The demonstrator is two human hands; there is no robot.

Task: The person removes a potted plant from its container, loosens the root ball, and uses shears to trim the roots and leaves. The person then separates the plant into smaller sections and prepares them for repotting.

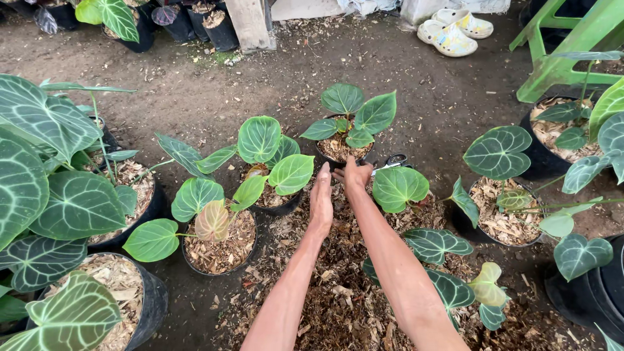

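You are reaching both arms forward over a heap of wood chips [338, 286] on the dirt floor. Your left hand [321, 198] is lying flat, fingers straight, empty. Your right hand [354, 175] is resting with loosely curled fingers against a black potted plant [348, 127], just beside scissors [392, 161].

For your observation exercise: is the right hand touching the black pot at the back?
Cannot tell. In the head view the right hand overlaps the black pot's near rim, hiding any contact or gap.
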